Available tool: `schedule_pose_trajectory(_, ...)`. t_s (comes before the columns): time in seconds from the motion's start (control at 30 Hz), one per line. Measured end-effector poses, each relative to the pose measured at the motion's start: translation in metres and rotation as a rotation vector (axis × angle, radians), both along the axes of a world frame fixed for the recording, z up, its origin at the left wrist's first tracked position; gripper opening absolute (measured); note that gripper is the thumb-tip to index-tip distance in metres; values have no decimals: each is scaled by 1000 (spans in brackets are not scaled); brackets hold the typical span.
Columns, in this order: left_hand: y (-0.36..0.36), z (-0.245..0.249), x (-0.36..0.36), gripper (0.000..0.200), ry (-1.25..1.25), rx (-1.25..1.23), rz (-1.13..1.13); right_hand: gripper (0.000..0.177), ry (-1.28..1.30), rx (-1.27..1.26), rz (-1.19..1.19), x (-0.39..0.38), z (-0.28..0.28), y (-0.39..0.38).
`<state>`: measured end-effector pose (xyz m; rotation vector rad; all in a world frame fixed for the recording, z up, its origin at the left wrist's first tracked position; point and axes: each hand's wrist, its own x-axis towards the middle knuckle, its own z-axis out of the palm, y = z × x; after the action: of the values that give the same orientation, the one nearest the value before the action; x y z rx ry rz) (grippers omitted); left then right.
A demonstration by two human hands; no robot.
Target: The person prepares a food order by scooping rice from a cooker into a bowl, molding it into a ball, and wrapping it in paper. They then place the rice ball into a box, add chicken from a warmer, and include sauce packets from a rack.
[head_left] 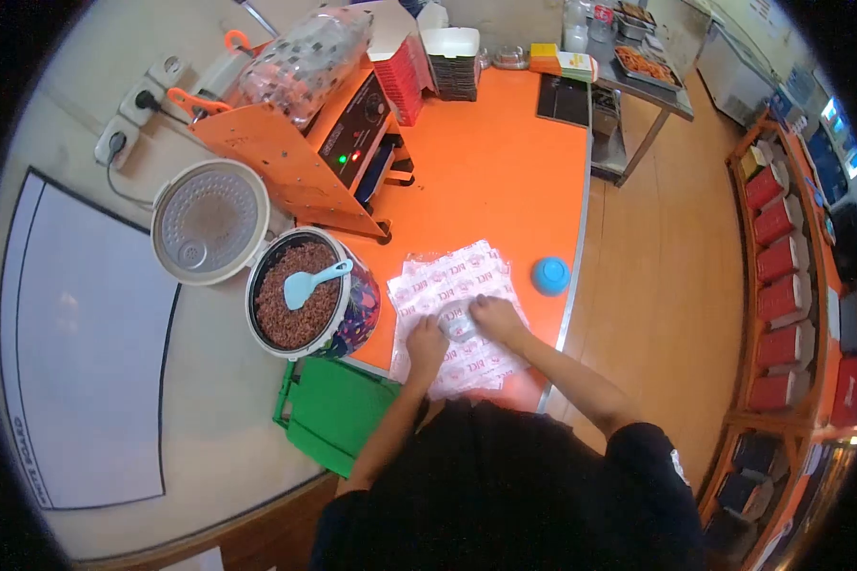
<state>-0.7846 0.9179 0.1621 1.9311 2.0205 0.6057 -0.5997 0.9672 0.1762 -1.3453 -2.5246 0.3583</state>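
Note:
A stack of white wrapping papers with red print point(452, 285) lies on the orange counter point(505, 162) in front of me. My left hand point(426, 344) and my right hand point(493, 316) both rest on the top sheet, fingers bent, pressing around a small wrapped lump point(460, 322) between them. I cannot tell what is inside the paper. To the left stands an open rice cooker point(300, 295) full of reddish-brown rice, with a light blue rice paddle point(309, 283) lying in it.
A small blue bowl point(549, 275) sits near the counter's right edge. Behind the cooker stands an orange machine point(300, 143) with a black control panel and a bag on top. A green bag point(333, 414) hangs left of me. Shelves of red boxes point(781, 266) line the right.

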Motion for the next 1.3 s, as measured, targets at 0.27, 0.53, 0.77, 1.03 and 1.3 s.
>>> schedule_pose_trajectory(0.27,-52,-12,56,58,-168,167,164,49,327,79,-77,12,-17,-38)
schedule_pose_trajectory(0.53,-15,-53,28,62,-1694,-98,327,63,553,104,-142,19,22,-37)
schedule_pose_trajectory(0.77,-10,66,57,62,-1588,-342,371,70,490,239,204,28,18,-17)
schedule_pose_trajectory(1.03,-9,25,43,72,-633,319,-242,56,877,-418,-186,6,53,-37)
schedule_pose_trajectory(1.3,-14,27,43,75,-692,391,-190,37,1142,-913,-96,29,-4,-58)
